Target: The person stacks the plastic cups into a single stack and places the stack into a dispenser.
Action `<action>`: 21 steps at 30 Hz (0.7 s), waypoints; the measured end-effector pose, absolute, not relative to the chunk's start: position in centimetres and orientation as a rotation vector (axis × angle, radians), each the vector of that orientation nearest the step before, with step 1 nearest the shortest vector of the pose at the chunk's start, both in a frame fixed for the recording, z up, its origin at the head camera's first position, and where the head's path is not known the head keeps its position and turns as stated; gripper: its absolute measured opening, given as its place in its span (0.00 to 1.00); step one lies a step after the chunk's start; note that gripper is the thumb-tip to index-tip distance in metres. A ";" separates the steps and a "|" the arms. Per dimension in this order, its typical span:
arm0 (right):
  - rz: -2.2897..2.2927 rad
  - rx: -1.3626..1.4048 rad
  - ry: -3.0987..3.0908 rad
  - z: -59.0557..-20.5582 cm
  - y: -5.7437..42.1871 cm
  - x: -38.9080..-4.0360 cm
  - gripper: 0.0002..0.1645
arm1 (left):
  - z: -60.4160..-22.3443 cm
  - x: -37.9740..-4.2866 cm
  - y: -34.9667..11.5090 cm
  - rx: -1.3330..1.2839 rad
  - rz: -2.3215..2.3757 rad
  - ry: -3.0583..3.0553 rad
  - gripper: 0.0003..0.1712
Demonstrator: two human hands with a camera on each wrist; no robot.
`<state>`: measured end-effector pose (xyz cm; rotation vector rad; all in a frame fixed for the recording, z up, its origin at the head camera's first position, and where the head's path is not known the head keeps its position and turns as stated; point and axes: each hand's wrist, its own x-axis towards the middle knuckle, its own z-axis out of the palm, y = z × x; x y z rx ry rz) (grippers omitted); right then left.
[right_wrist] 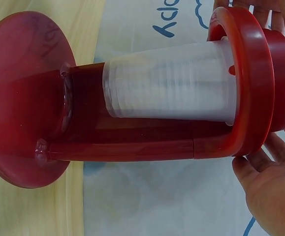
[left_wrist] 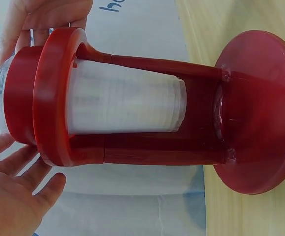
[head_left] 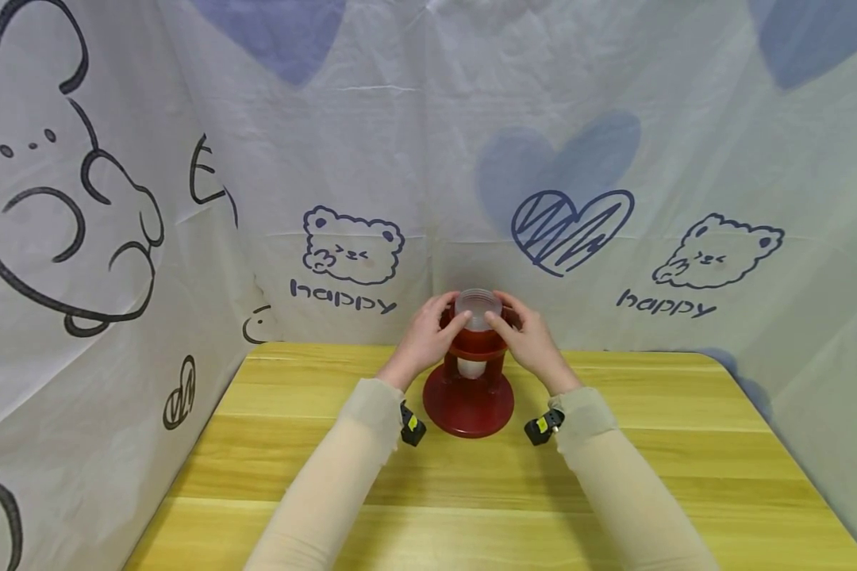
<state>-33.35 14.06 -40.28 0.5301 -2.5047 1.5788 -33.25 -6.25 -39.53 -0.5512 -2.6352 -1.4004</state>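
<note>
A red cup dispenser (head_left: 468, 408) with a round base and a ring-shaped top stands on the table, holding a stack of clear plastic cups (head_left: 478, 301). From the left, my left hand (head_left: 428, 331) holds the upper part of the stack, its thumb at the front near the rims. My right hand (head_left: 533, 339) does the same from the right. In the left wrist view, the stack's lower end (left_wrist: 127, 101) hangs below the ring, above the base. Some left fingers (left_wrist: 21, 164) lie against the red collar and ring. Right fingertips (right_wrist: 243, 167) touch the ring's underside in the right wrist view.
The wooden table (head_left: 293, 460) extends to both sides and in front of the dispenser. A white printed cloth (head_left: 428, 159) hangs close behind it and along both sides. A small black wrist camera (head_left: 413, 428) sits on the left wrist, another on the right.
</note>
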 end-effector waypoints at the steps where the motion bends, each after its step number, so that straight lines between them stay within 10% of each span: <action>1: 1.576 0.528 -2.506 -40.3 14.1 -33.3 0.36 | -39.5 -33.2 -6.2 -0.550 -1.400 -2.637 0.32; 21: 1.584 0.633 -2.412 -39.6 14.9 -33.2 0.31 | -39.4 -32.9 -7.3 -0.603 -1.371 -2.602 0.33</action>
